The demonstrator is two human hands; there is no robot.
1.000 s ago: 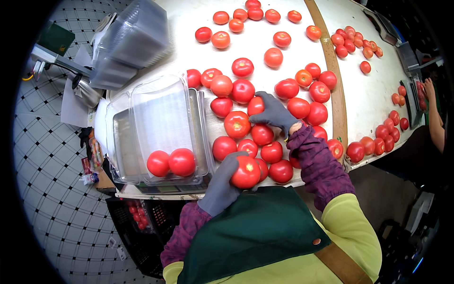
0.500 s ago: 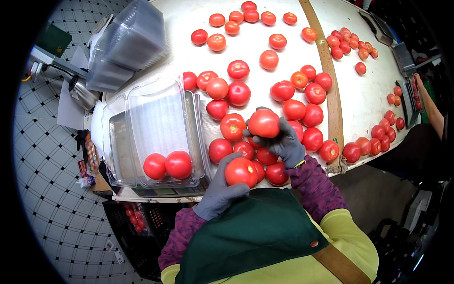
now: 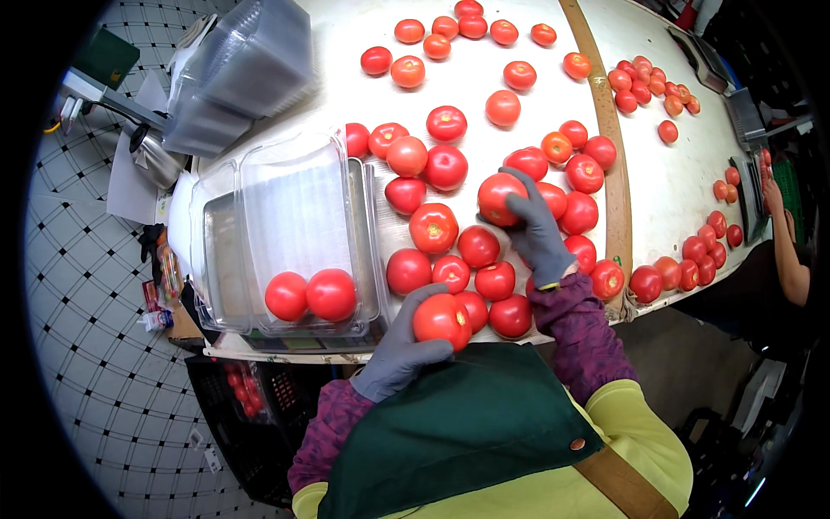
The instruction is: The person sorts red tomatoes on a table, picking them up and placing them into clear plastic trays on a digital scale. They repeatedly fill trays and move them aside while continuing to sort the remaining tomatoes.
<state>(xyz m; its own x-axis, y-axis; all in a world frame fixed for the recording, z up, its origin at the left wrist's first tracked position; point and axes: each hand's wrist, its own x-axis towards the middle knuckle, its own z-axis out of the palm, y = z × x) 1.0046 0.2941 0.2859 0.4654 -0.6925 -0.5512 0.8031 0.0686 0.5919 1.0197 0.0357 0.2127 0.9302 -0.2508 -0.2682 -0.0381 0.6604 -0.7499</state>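
My left hand [image 3: 396,353], in a grey glove, is closed round a large red tomato [image 3: 442,322] near the table's front edge. Farther up and to the right, my gloved right hand [image 3: 538,229] grips a second tomato [image 3: 501,199], its fingers over the right side. Several loose tomatoes [image 3: 478,246] lie between and around both hands. To the left, an open clear plastic clamshell box [image 3: 298,195] rests on a scale [image 3: 367,259]. Two tomatoes [image 3: 309,295] sit side by side at its near end.
Stacked clear boxes [image 3: 251,65] stand at the back left. A wooden strip [image 3: 616,190] divides the table, with more tomatoes [image 3: 644,82] beyond it. Another person's arm [image 3: 785,246] shows at the far right. A black crate [image 3: 285,389] stands below the table's front left.
My right hand has moved right and turned, carrying its tomato from above the middle cluster toward the right group. The left hand keeps its tomato in nearly the same place.
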